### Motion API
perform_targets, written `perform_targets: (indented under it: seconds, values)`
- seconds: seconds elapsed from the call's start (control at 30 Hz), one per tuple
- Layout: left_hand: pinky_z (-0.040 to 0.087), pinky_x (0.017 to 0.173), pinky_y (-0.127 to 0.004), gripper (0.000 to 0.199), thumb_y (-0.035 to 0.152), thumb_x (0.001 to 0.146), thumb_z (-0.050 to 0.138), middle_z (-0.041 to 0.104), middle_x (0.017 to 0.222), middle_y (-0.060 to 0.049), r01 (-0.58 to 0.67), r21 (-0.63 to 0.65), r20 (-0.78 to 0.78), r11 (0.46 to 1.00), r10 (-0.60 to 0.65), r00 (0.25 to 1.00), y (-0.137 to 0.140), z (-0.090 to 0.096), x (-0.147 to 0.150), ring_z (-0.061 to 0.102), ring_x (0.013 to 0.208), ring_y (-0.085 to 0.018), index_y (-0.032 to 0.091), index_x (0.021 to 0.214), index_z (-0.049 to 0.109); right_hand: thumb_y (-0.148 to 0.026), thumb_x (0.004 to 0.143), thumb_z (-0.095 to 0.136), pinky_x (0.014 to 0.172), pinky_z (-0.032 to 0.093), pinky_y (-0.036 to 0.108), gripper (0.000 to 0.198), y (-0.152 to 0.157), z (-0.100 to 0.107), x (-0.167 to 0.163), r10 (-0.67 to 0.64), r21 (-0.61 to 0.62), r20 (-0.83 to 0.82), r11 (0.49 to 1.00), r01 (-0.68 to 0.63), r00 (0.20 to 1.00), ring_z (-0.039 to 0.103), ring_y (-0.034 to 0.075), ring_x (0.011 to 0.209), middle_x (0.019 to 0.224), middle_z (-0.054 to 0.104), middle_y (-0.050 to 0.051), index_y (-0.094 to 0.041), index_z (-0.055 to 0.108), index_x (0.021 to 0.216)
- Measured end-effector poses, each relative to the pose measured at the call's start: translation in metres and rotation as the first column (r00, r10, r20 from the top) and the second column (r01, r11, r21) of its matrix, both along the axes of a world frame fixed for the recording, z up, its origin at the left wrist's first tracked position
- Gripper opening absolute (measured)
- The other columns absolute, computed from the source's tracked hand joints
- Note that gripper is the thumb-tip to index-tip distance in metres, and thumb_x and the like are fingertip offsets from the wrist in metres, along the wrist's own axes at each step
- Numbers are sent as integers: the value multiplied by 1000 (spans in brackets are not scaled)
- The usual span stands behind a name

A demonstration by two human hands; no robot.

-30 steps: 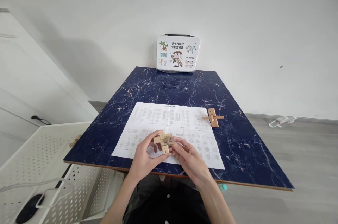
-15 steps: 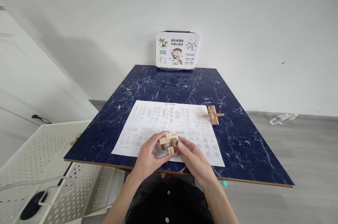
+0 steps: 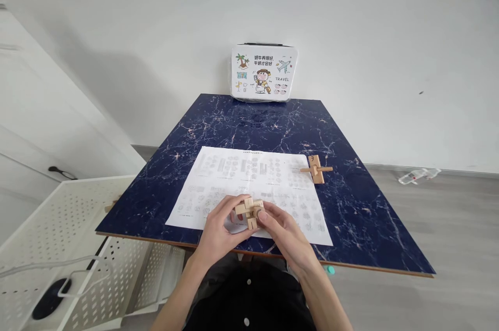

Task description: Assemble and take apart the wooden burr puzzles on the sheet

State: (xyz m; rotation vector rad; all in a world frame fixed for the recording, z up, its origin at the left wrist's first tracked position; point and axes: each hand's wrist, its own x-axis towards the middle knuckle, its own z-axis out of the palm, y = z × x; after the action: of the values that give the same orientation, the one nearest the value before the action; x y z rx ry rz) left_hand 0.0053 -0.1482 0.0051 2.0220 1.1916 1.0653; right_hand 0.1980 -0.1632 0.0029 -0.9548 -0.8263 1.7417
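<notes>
With left hand [image 3: 217, 229] and right hand [image 3: 287, 235], holds a cluster of interlocked wooden blocks [image 3: 249, 208] between the fingertips. With the left, pinches it from the far side with curled fingers and from the near side with the thumb; with the right, presses the thumb against a block. Pale wood, square-cut ends, dark marks. Beneath, a white printed sheet [image 3: 288, 185] on the veined blue desk [image 3: 261, 126]; at the sheet's right edge, a crossed wooden piece [image 3: 317, 173].
</notes>
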Motion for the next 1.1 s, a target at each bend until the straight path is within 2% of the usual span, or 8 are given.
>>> perform_targets:
  seconds: [0.2,0.3,0.47,0.57,0.67,0.8,0.93,1.1]
  values:
    - [58,97,-34,50,30,90,81,67,130,-6,3,11,-12,1000,-3,1000,0,0,0,68,118,-24,31,136,62,-54,85,84,114,48,47,52,1,9,-1,40,50,105,998,-45,994,66,32,128,130,75,11,-23,74,126]
    - [58,96,-35,48,27,91,77,70,130,-6,19,-5,-18,1000,-19,1000,0,-1,0,70,116,-24,30,137,62,-53,89,80,109,52,46,47,1,11,-5,88,125,136,987,-105,987,69,32,123,128,76,10,-26,73,126]
    - [60,94,-35,49,31,89,79,74,130,-6,-24,-60,1,998,24,1000,-1,-1,0,73,111,-25,27,135,63,-52,93,76,106,55,44,45,-1,9,-9,84,130,145,986,-103,986,69,30,123,128,75,10,-26,69,129]
    - [61,82,-33,49,35,87,81,76,123,-6,-34,-127,40,991,40,998,-1,2,-2,74,94,-22,26,133,66,-54,100,67,104,57,44,50,-3,5,-7,77,180,180,978,-109,981,68,28,124,134,71,10,-29,58,142]
    - [61,70,-30,58,39,82,85,77,117,-6,-22,-212,99,977,44,994,0,3,-6,71,83,-20,26,136,65,-53,105,57,98,59,43,46,-4,2,-3,-32,291,367,953,-81,930,67,28,123,136,68,10,-31,53,145]
    - [62,69,-30,68,37,76,90,77,116,-7,2,-264,146,965,38,988,1,1,-11,73,87,-23,25,138,64,-44,108,52,89,56,38,26,1,1,2,-253,512,613,849,-133,749,69,26,107,118,70,9,-27,62,125]
    - [64,87,-36,72,34,74,92,75,129,-9,18,-254,149,967,21,989,1,-1,-13,74,111,-29,25,140,63,-39,110,48,74,49,33,19,7,4,5,-286,583,687,766,-271,669,63,21,84,100,63,5,-24,59,108]
    - [60,103,-43,74,37,74,93,74,134,-10,43,-206,105,978,-22,994,1,-2,-13,72,120,-32,25,141,64,-43,109,46,61,35,30,36,6,8,4,-217,525,674,814,-250,706,47,16,65,74,50,-1,-23,46,79]
